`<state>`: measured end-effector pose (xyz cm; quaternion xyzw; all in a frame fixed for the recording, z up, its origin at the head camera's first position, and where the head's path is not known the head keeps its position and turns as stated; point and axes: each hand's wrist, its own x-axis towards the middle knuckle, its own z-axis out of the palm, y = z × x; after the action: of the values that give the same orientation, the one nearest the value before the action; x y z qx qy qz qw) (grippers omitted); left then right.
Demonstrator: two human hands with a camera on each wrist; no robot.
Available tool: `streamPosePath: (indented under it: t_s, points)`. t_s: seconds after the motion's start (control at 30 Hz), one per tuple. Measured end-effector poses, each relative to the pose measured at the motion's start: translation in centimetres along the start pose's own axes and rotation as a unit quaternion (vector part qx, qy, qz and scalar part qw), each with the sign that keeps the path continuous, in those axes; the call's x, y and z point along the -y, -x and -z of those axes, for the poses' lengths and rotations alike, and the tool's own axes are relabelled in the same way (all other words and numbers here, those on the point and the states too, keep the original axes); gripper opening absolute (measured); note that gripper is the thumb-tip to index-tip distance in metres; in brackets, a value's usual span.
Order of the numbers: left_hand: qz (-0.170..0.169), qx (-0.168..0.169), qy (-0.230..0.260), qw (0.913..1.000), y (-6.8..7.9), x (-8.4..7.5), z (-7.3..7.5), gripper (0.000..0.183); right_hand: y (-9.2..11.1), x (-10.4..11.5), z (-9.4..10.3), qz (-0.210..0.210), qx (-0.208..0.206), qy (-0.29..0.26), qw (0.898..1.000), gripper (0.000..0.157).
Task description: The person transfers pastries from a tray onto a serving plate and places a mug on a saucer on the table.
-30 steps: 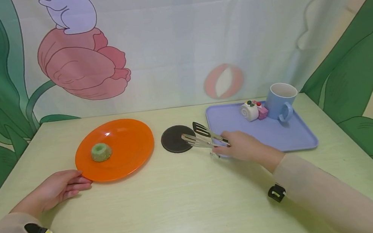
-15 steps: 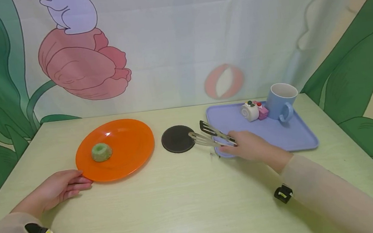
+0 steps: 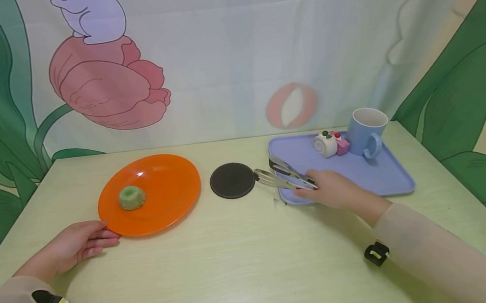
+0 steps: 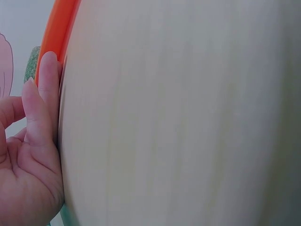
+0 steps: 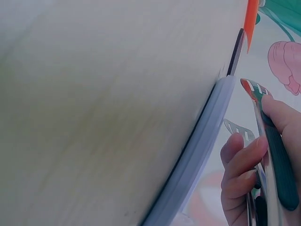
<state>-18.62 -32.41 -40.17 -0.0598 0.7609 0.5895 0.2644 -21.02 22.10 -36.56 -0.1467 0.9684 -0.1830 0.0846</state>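
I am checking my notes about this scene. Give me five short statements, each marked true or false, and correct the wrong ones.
1. The right hand holds the tongs. True.
2. The mug stands upright on the lavender tray. True.
3. The green cake-like piece lies on the lavender tray. False: it sits on the orange plate.
4. The left hand holds the mug. False: it touches the rim of the orange plate.
5. The black disc lies between the orange plate and the lavender tray. True.
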Motion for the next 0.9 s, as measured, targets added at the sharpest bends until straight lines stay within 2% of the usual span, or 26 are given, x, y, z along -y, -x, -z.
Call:
streamPosePath:
  t_s: [0.17,0.4,0.77,0.9]
  points:
    - [0.001,0.0,0.004,1.0,0.0,0.0,0.0,0.048,0.2,-0.4,0.2,-0.007,0.003,-0.004,1.0,0.055]
    - [-0.001,0.003,0.002,1.0,0.2,-0.2,-0.1,0.047,0.6,-0.8,0.5,-0.01,-0.013,-0.012,1.0,0.047]
    - [-0.003,0.004,0.009,0.9999,0.1,0.0,-0.1,0.047,1.3,-1.4,1.1,-0.029,-0.008,-0.011,0.999,0.054]
    - [-0.003,0.003,0.008,1.0,0.1,0.0,0.0,0.048,1.5,-1.8,1.2,-0.03,-0.012,-0.01,0.999,0.051]
